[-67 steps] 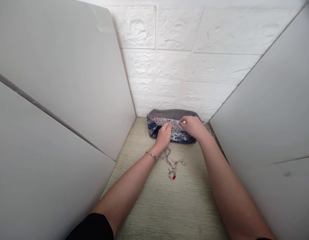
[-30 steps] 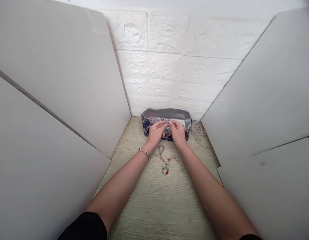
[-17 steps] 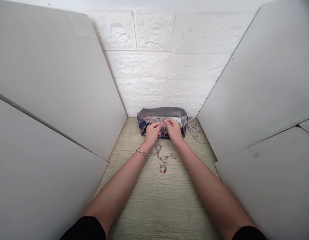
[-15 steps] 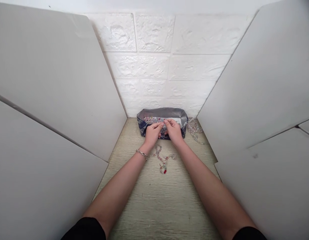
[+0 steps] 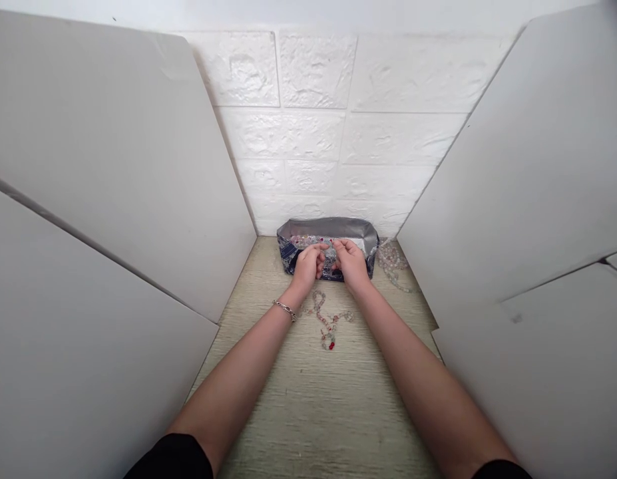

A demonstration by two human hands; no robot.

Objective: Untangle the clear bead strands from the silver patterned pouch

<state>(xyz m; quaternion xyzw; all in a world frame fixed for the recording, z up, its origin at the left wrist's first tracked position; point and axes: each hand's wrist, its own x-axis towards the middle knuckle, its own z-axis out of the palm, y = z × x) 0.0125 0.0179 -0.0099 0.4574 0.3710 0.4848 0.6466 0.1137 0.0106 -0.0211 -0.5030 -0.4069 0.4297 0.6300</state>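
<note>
My left hand and my right hand are held over the front rim of a fabric pouch, dark blue patterned outside and silver inside. Thumb and fingers of each hand are pinched together, the fingertips a small gap apart. Whatever lies between them is too small to make out. Inside the pouch, loose beads in pink and clear tones show, with red ones near my fingertips. Below my hands, a beaded strand with red beads at its near end lies curled on the wood-grain surface.
More pale bead strands lie heaped at the pouch's right side. White panels stand on the left and right, narrowing toward a white brick-pattern wall behind the pouch. The wood-grain surface runs between my forearms.
My fingertips have drawn slightly apart, leaving a small gap between the hands. The whole view has shifted a little; the pouch and the strands have stayed in place.
</note>
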